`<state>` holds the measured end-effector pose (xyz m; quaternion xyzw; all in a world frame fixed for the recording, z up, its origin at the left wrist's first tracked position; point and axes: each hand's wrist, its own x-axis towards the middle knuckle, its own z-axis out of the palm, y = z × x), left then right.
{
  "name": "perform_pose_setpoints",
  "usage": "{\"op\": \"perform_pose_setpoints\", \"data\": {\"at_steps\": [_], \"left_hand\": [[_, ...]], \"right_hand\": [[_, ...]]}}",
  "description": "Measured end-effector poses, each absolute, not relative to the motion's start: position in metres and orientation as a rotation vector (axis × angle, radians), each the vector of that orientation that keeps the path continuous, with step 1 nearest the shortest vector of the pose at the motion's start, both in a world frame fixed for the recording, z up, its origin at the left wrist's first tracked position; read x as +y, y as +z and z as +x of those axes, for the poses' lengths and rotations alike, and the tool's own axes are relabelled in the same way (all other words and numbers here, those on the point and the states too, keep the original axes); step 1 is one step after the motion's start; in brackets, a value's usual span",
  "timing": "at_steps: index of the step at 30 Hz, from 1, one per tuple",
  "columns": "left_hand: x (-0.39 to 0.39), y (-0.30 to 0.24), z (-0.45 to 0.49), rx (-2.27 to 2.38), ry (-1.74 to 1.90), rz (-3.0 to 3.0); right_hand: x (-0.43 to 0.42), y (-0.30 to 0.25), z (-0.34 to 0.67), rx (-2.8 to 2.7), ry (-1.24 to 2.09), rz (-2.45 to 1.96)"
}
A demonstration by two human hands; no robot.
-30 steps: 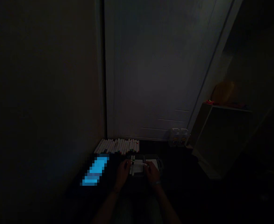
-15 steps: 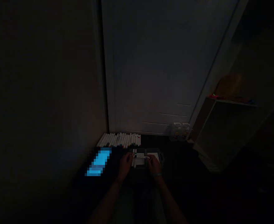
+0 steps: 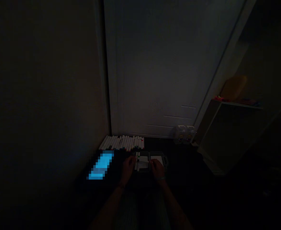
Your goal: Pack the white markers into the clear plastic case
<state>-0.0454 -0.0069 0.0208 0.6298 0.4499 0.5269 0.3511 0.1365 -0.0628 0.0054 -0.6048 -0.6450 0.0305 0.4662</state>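
In very dim light, my left hand (image 3: 128, 170) and my right hand (image 3: 157, 169) sit over an open dark case (image 3: 158, 156) on the floor. A pale marker pen (image 3: 144, 163) lies across the gap between them, and the fingers of both hands appear to grip it. Inside the case, near my left hand, stand upright white pens (image 3: 137, 161) with green marks. A white pad or card (image 3: 156, 160) lies in its right half. The details under my fingers are hidden by darkness.
A long row of white markers (image 3: 121, 142) lies along the foot of a white door (image 3: 155, 70). Left of the case, a blurred, glowing blue screen (image 3: 100, 166) lies on the dark floor. Two clear bottles (image 3: 184, 134) and a shelf unit (image 3: 229, 134) stand at right.
The whole scene sits higher in the view than a second ago, as my head has tilted. My hands stay over the case, with only small shifts around the pale marker.
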Motion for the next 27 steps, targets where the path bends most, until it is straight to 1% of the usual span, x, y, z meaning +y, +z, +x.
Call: {"op": "perform_pose_setpoints", "data": {"at_steps": [10,14,18,21,27], "left_hand": [[-0.008,0.028,-0.048,1.094,1.534,1.46],[-0.013,0.045,-0.037,1.058,1.499,1.498],[-0.036,0.064,-0.017,0.869,1.474,1.844],[-0.057,0.069,-0.006,0.846,1.493,1.992],[-0.077,0.061,0.002,0.791,1.491,1.877]], "right_hand": [[-0.067,0.01,0.128,-1.832,-0.166,-1.516],[-0.067,0.011,0.128,-1.862,-0.212,-1.549],[-0.066,0.008,0.13,-1.834,-0.207,-1.598],[-0.065,0.005,0.132,-1.825,-0.184,-1.624],[-0.063,0.004,0.13,-1.806,-0.129,-1.647]]}}
